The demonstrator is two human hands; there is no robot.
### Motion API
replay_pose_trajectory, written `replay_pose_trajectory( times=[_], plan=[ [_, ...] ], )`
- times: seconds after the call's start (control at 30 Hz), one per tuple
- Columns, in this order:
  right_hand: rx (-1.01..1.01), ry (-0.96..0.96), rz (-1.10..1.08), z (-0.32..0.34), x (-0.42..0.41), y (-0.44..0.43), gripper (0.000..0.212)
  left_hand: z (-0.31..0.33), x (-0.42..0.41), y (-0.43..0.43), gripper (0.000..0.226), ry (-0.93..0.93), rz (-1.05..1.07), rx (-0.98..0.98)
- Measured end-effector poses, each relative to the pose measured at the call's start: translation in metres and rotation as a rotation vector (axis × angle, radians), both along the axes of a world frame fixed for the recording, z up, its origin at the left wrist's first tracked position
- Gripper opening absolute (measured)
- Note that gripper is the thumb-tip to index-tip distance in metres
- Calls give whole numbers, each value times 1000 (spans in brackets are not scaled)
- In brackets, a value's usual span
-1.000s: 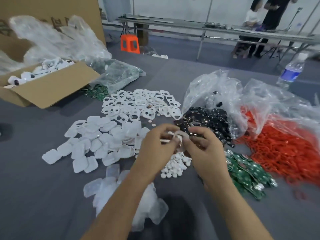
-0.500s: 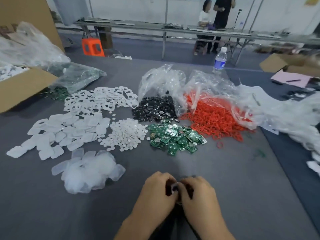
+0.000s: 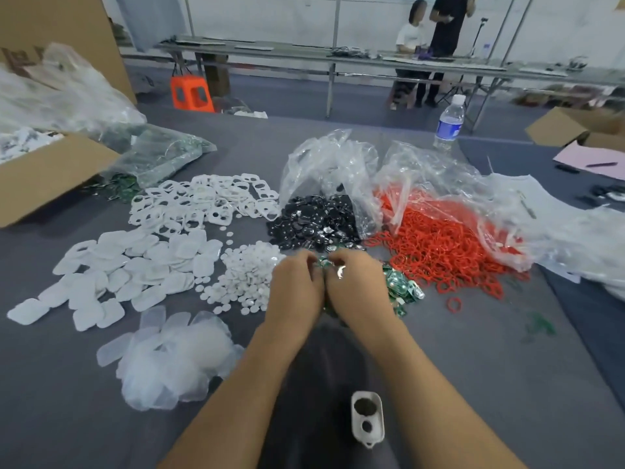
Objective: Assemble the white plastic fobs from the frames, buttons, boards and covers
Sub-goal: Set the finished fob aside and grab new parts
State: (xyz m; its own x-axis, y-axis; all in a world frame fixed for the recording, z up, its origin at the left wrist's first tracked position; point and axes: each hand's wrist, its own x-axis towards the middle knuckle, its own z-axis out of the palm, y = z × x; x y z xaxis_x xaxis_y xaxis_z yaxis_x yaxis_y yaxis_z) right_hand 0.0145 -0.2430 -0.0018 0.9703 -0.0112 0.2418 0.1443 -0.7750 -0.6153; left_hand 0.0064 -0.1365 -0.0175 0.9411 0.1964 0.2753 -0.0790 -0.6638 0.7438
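Where the surface (image 3: 473, 384) lies nearest me, one white frame (image 3: 368, 419) rests flat between my forearms. Both of its openings show dark, with no part that I can see seated in them. Beyond it, my two hands meet over the pile of green boards (image 3: 404, 289). The right hand (image 3: 360, 287) pinches a shiny piece (image 3: 341, 270), which I judge to be a board. The left hand (image 3: 296, 287) has its grip curled downward beside it, and I cannot tell whether it holds anything.

The step in hand appears to be picking a single board for the waiting frame. The next move calls for freeing one board from its neighbours, carrying it back to the frame and turning it to match the openings.

Just left of the hands lie the white buttons (image 3: 243, 275), with translucent covers (image 3: 176, 360) nearer me and opaque white covers (image 3: 135, 269) further left. Farther off are the loose frames (image 3: 203, 201), black discs (image 3: 314, 221) and red rings (image 3: 446, 252) spilling from clear bags. A water bottle (image 3: 448, 125) stands beyond these.
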Motion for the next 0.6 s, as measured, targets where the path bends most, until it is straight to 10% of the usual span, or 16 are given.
replay_pose_trajectory(
  times=[0.33,0.6],
  plan=[
    [-479,201,19,-16,117,37,20,-21,118,19,22,162,-41,340],
    [-341,97,9,-16,120,36,22,-25,123,28,12,50,-33,235]
  ],
)
